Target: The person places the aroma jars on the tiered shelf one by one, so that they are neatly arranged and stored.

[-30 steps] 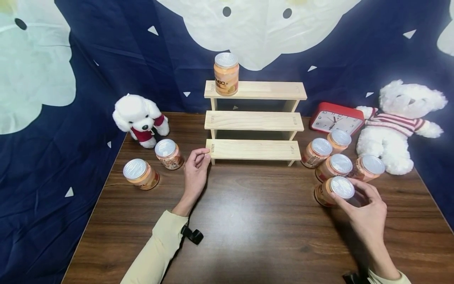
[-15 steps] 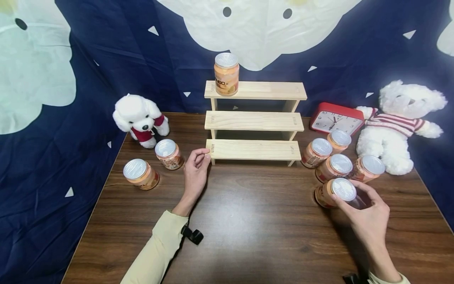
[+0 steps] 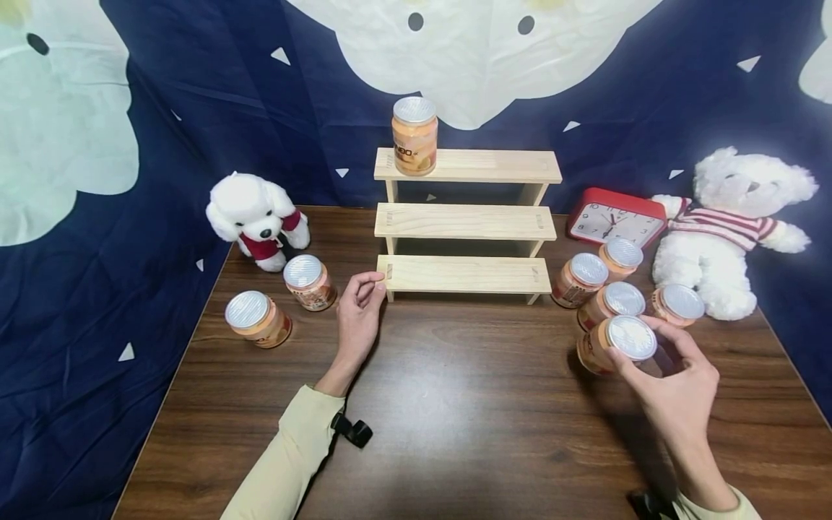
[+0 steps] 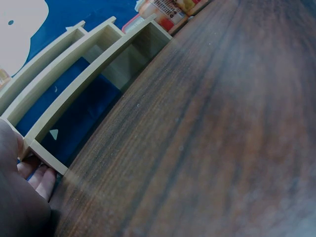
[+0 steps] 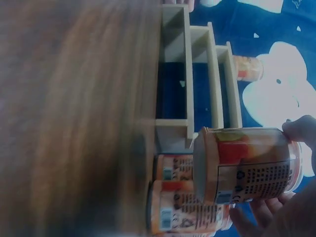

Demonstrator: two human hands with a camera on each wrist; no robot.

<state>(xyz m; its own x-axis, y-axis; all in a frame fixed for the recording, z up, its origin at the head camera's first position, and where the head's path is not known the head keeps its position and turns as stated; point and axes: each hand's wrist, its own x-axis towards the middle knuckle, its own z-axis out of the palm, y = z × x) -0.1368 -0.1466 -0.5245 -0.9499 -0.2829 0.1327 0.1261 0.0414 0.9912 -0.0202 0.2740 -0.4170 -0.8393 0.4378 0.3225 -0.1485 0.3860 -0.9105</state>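
Observation:
In the head view my right hand [image 3: 682,390] grips a canned-fruit jar [image 3: 598,352] with a silver lid, thumb on one side and fingers on the other. The right wrist view shows this jar [image 5: 249,165] raised off the tabletop, its base higher than those of the jars behind. My left hand [image 3: 357,321] pinches the left end of the lowest step of a three-step wooden shelf [image 3: 464,274]. In the left wrist view, fingers [image 4: 45,183] lie against the shelf's side panel [image 4: 47,157]. One matching jar [image 3: 414,144] stands at the left of the top step.
Several matching jars [image 3: 611,307] cluster right of the shelf, before a red clock [image 3: 617,217] and a white teddy bear [image 3: 705,253]. On the left, two more jars [image 3: 266,328] stand near a white plush dog [image 3: 250,209]. A blue patterned cloth [image 3: 260,94] hangs behind.
My right hand and the jar in it have risen slightly from the table, with the lid shifting a little up and right. The left hand keeps its place on the shelf.

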